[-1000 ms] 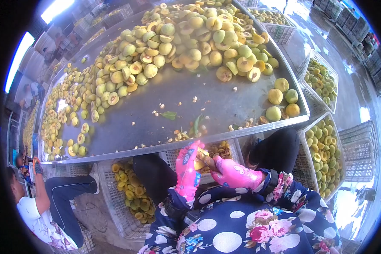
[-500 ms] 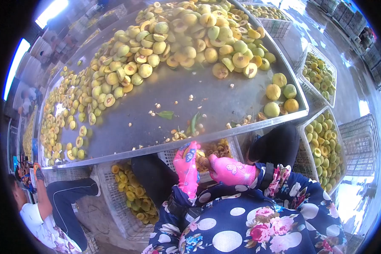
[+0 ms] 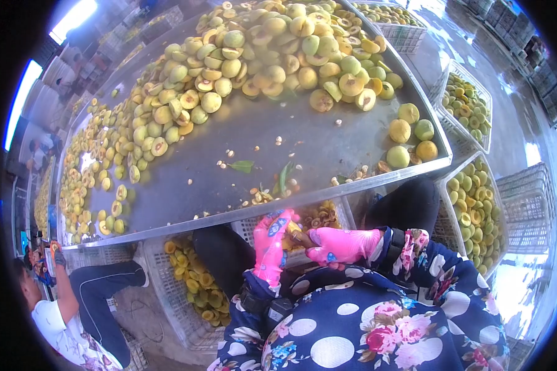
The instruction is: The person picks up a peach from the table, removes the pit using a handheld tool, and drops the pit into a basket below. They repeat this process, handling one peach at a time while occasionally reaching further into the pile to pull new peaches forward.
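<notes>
Both hands wear pink gloves, just below the near edge of the metal table (image 3: 204,179). My left hand (image 3: 270,241) is closed round a yellowish piece of fruit (image 3: 293,230). My right hand (image 3: 343,245) is closed on a small brownish object (image 3: 301,239) that meets the fruit; whether it is a tool or part of the fruit is unclear. Under the hands sits a crate of fruit scraps (image 3: 325,216). Halved yellow-green fruits (image 3: 229,68) lie heaped on the table, with a few whole-looking ones (image 3: 400,130) at its right corner.
A crate of yellow fruit pieces (image 3: 198,287) stands on the floor at left. More fruit crates (image 3: 473,210) line the right side, beside stacked empty crates (image 3: 526,204). A seated co-worker (image 3: 62,309) is at far left. Small pits and leaves (image 3: 241,166) lie on the table.
My right hand has turned flatter and shifted slightly left and down. My left hand has tilted over the fruit. The co-worker's arm at far left has moved slightly.
</notes>
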A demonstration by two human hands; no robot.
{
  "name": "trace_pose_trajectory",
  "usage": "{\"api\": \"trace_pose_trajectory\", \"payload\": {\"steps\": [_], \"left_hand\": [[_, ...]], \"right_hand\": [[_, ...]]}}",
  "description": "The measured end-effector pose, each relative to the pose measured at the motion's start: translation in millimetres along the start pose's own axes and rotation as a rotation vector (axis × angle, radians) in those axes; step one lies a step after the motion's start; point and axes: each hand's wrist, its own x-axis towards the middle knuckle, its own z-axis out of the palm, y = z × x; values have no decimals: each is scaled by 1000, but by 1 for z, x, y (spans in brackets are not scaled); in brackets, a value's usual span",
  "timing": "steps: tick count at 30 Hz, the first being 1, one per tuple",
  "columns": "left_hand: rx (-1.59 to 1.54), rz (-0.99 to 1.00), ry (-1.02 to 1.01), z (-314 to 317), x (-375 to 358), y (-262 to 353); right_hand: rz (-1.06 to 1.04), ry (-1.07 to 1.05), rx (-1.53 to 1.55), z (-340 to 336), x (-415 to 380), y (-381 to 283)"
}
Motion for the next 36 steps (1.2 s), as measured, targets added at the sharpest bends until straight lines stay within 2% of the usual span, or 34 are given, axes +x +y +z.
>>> {"api": "trace_pose_trajectory", "payload": {"steps": [7,9,13,15,19,22,25,28,32,33,35,36], "left_hand": [[-43,-49,-109,-4,-4,4],[50,-24,-98,-2,-4,5],[240,-118,-194,-7,-5,9],[240,-140,-197,-9,-4,7],[227,-80,-198,-3,-7,10],[139,57,-168,1,-5,8],[-197,132,-97,11,-8,1],[-354,191,41,29,-18,5],[252,660,184,14,-12,20],[70,630,244,6,-16,34],[183,767,561,-29,-26,62],[194,774,602,-64,-33,74]], "right_hand": [[30,-119,94,-9,-4,1],[20,-129,114,-7,-8,-3],[26,-61,-47,-5,-4,7],[50,-23,-146,-2,-11,-4],[21,-177,151,-5,-8,4],[1,-223,382,2,-10,5],[-70,-264,563,13,-12,3],[-109,-296,719,22,-5,8],[-218,-341,699,19,-16,9],[-283,-419,691,13,-17,10],[-131,-200,356,10,-8,16],[-61,-85,191,8,0,22]]}}
